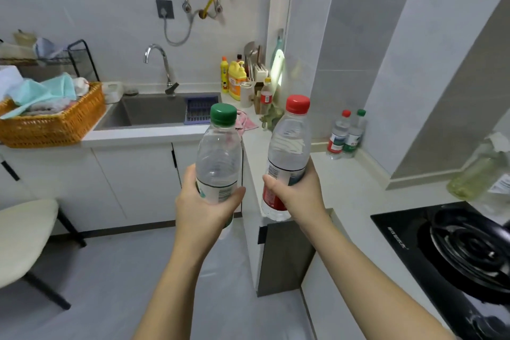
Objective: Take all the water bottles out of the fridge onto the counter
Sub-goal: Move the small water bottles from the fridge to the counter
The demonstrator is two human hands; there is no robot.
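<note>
My left hand (204, 207) grips a clear water bottle with a green cap (219, 146) around its lower label, upright in mid-air over the floor. My right hand (296, 196) grips a second water bottle with a red cap (289, 146), tilted slightly, just at the near edge of the white counter (345, 190). Two more water bottles stand on the counter against the wall, one red-capped (338, 135) and one green-capped (354, 135), touching each other. No fridge shows in this view.
A black gas hob (455, 251) fills the counter's right end, with a clear oil bottle (480, 171) behind it. The sink (154, 110), tap, detergent bottles (236, 80) and an orange basket (52, 121) lie at the back left. A cream chair (24, 234) stands on the left.
</note>
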